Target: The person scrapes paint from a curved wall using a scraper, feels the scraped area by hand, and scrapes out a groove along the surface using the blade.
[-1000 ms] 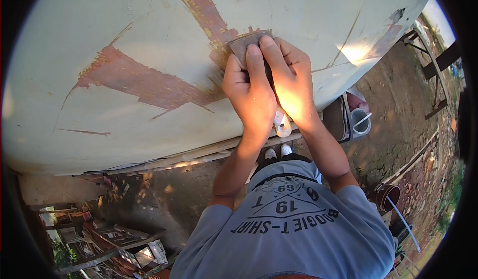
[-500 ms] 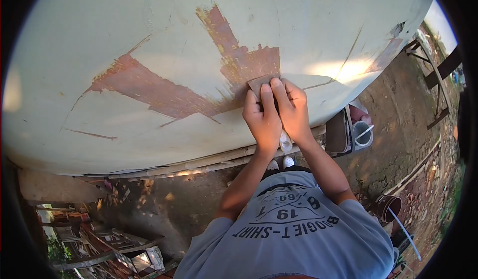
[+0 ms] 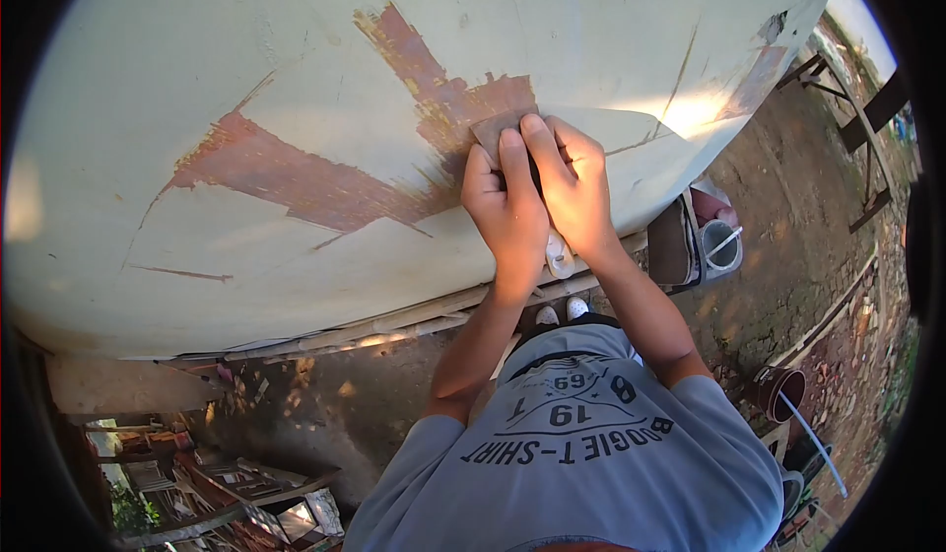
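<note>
My left hand [image 3: 507, 212] and my right hand [image 3: 574, 187] are side by side, both closed on a flat scraper [image 3: 500, 130] with a dark blade. The blade lies against a pale, curved painted surface [image 3: 296, 20], at the lower part of a bare reddish-brown patch [image 3: 414, 54] with ragged yellowish edges. Below my hands pokes out the scraper's white handle end [image 3: 560, 256], with a hole in it. A second reddish-brown patch [image 3: 286, 172] stretches to the left.
Right of my arms stand a dark container [image 3: 670, 241] and a clear bucket [image 3: 722, 244] with a stick. A brown bucket [image 3: 778, 392] with a pale pole is at the lower right. Wood scraps [image 3: 227, 493] lie at the lower left.
Both hands and the scraper first moved down the surface, then back up a little. More of the reddish-brown patch above the blade shows than a second ago.
</note>
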